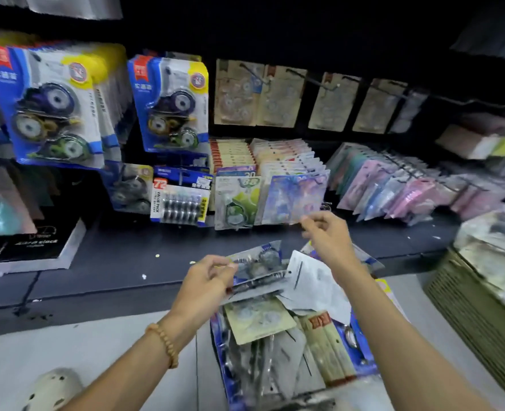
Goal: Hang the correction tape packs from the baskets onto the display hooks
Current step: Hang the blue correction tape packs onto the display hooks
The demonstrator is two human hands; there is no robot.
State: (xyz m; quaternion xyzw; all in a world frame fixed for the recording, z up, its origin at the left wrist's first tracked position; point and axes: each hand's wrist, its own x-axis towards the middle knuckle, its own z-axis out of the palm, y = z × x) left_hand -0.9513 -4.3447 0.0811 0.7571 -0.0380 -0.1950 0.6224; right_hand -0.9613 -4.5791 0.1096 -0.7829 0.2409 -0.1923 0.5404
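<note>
My left hand (208, 278) grips a small stack of correction tape packs (260, 269) by its left edge, just above the basket (224, 345). Up at the lower row of hooks, my right hand (326, 232) has its fingertips at the bottom corner of a blue-purple pack (294, 200) that hangs there. The fingers are curled as if pinching the corner. The basket on the floor holds several more packs (260, 321), some face down.
Large blue three-roll packs (43, 105) hang at the upper left. A green pack (236, 200) and a 72 value pack (181, 197) hang left of my right hand. Pink and purple packs (393, 188) fill hooks to the right. A grey crate (476, 307) stands at right. Black boxes (37, 244) sit on the shelf.
</note>
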